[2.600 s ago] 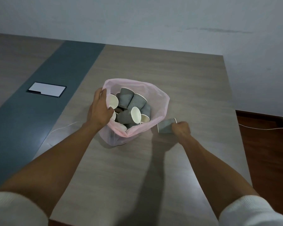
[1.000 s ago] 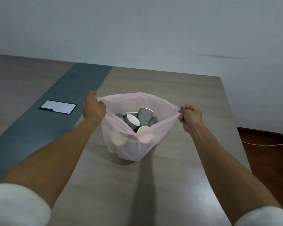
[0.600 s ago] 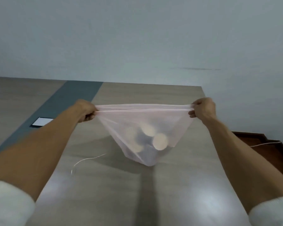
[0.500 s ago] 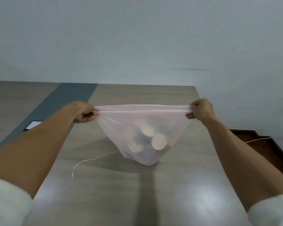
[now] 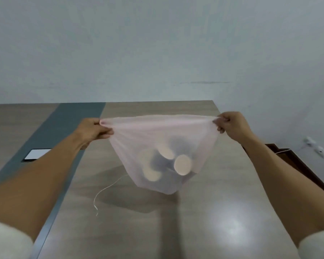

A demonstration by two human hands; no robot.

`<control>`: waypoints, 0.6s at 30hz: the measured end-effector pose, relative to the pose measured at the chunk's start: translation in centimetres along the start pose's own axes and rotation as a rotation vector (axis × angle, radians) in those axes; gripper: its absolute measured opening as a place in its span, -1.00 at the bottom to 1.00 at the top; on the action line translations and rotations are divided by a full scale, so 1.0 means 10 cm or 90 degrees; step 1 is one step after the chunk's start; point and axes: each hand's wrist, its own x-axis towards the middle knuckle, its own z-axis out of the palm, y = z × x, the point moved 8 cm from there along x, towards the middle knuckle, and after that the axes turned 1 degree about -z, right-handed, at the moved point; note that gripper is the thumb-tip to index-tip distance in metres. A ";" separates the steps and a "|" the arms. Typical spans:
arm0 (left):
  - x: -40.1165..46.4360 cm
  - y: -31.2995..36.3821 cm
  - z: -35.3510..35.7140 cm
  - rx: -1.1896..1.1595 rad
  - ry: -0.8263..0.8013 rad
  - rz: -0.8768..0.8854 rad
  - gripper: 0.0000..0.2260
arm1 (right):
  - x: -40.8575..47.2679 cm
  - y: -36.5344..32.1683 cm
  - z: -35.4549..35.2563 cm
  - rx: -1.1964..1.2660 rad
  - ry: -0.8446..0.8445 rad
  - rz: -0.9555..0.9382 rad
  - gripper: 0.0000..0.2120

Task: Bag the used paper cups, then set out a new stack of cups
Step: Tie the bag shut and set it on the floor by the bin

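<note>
Writing: no brand, label or lettering is showing anywhere that you can read.
Left hand: your left hand (image 5: pixel 93 131) is clenching the left end of the bag's mouth at centre left of the frame, its fingers (image 5: pixel 106 132) pinching the plastic.
Right hand: your right hand (image 5: pixel 233 127) is gripping the right end of the mouth at centre right, fingers curled shut on the film.
Bag: the pink bag (image 5: pixel 163 146) is hanging in mid-frame between your hands, mouth pulled taut into a line, its bottom sagging above the bench (image 5: pixel 223 184).
Cups: the used paper cups (image 5: pixel 182 164) are sitting inside the bag's lower part, showing as pale discs and grey shapes through the plastic.
Change: half a second ago the bag was hanging slightly lower in the frame; you are now holding it a touch higher, and the thin white cord (image 5: pixel 103 191) on the bench is showing more fully.
Hard to make out: the cups are blurring through the film, so you cannot count them; your sleeves are being cut off at the lower corners.
</note>
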 end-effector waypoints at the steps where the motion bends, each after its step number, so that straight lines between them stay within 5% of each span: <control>1: 0.00 0.05 -0.05 -0.009 0.030 0.022 -0.81 | 0.00 -0.08 -0.01 0.020 0.007 -0.006 -0.84; 3: -0.01 0.11 -0.04 0.020 0.036 0.048 -0.86 | -0.04 -0.23 0.06 0.003 -0.048 -0.012 -0.83; 8: -0.05 0.15 -0.18 -0.037 0.103 0.075 -0.88 | -0.11 -0.41 -0.01 0.055 0.008 0.003 -0.80; 18: -0.17 -0.09 -0.08 -0.056 -0.029 0.005 -0.86 | -0.25 -0.22 0.00 0.127 0.021 0.072 -0.80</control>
